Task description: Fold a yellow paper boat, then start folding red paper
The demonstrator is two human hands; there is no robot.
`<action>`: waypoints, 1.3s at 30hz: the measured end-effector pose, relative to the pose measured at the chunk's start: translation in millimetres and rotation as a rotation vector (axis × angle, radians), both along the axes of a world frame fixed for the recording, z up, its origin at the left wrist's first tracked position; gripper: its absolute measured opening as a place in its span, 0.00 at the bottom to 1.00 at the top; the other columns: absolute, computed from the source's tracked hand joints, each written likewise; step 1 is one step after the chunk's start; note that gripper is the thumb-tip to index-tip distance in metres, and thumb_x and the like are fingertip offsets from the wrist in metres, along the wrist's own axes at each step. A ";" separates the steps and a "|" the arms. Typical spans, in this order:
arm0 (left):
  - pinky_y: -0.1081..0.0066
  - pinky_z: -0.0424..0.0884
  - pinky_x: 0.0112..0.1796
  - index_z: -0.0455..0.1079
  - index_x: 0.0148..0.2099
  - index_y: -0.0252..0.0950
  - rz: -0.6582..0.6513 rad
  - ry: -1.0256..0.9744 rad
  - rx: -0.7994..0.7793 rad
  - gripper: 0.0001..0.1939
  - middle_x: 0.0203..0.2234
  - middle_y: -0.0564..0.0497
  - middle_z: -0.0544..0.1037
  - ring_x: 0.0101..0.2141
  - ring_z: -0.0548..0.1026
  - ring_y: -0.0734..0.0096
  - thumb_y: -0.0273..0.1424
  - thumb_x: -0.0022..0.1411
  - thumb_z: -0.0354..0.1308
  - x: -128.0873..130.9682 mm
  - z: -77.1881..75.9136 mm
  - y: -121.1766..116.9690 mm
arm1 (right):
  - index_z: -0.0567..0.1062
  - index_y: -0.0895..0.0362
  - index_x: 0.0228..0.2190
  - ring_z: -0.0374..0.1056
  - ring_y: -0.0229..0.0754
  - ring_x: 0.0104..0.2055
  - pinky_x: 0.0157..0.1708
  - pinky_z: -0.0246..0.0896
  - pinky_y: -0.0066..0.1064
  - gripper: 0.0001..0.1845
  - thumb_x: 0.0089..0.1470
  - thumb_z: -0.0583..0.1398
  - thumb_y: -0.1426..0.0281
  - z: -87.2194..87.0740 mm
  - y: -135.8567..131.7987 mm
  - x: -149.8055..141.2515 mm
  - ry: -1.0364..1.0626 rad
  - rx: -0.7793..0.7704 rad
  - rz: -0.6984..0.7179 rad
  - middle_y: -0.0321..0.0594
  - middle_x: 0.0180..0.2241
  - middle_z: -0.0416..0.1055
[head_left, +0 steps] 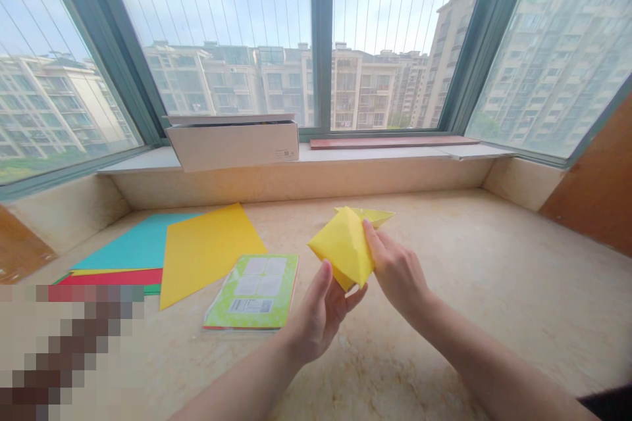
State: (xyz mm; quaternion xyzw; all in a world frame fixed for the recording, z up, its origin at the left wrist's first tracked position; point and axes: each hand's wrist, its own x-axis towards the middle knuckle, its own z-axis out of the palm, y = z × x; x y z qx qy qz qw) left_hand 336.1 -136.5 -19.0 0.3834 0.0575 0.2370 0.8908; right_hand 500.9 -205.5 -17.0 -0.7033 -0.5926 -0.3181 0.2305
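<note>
Between my two hands, raised above the stone ledge, is a folded piece of yellow paper with pointed corners and creased faces. My left hand grips its lower left edge, the thumb on the front and the fingers behind and below. On the right side my right hand pinches the paper, thumb or forefinger along its edge; the other fingers curl out of sight. Just behind it lies another yellow folded paper piece, partly covered by the held one.
Left of my hands lies a green packet in clear wrap. Beyond it are a large yellow sheet, a blue sheet and a red sheet. A white box and a reddish board rest on the windowsill. Pixelation covers the lower left.
</note>
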 end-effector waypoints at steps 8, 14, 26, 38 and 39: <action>0.53 0.67 0.60 0.71 0.59 0.37 0.112 0.123 0.091 0.23 0.59 0.42 0.74 0.57 0.73 0.51 0.34 0.63 0.67 3.7 5.5 4.5 | 0.49 0.64 0.71 0.78 0.54 0.33 0.27 0.75 0.40 0.41 0.58 0.49 0.86 -4.3 2.2 -1.3 0.018 -0.027 -0.002 0.56 0.41 0.78; 0.54 0.72 0.56 0.70 0.58 0.34 0.174 0.117 0.141 0.21 0.56 0.40 0.76 0.52 0.78 0.53 0.33 0.65 0.65 4.1 5.9 15.1 | 0.52 0.53 0.71 0.77 0.54 0.49 0.41 0.77 0.42 0.41 0.60 0.50 0.82 -3.1 4.0 8.7 0.326 0.101 0.285 0.53 0.52 0.75; 0.54 0.73 0.56 0.68 0.58 0.34 0.204 0.141 0.232 0.23 0.57 0.39 0.76 0.56 0.75 0.52 0.35 0.64 0.66 6.2 1.9 18.1 | 0.49 0.44 0.72 0.48 0.53 0.73 0.68 0.49 0.50 0.41 0.65 0.59 0.57 10.0 -9.9 36.1 1.093 -0.304 0.931 0.41 0.72 0.50; 0.57 0.76 0.52 0.67 0.58 0.35 0.245 0.231 0.410 0.30 0.56 0.40 0.76 0.55 0.75 0.50 0.43 0.60 0.69 6.3 -1.0 32.7 | 0.80 0.56 0.43 0.73 0.47 0.38 0.39 0.68 0.35 0.23 0.64 0.58 0.50 4.8 10.0 9.7 1.276 -0.067 0.697 0.42 0.37 0.79; 0.57 0.77 0.50 0.67 0.58 0.35 0.228 0.243 0.419 0.29 0.56 0.39 0.76 0.55 0.75 0.49 0.43 0.60 0.69 5.8 -0.3 34.9 | 0.81 0.56 0.42 0.73 0.47 0.37 0.39 0.69 0.35 0.25 0.64 0.57 0.48 8.4 8.5 11.4 1.296 -0.086 0.709 0.42 0.36 0.80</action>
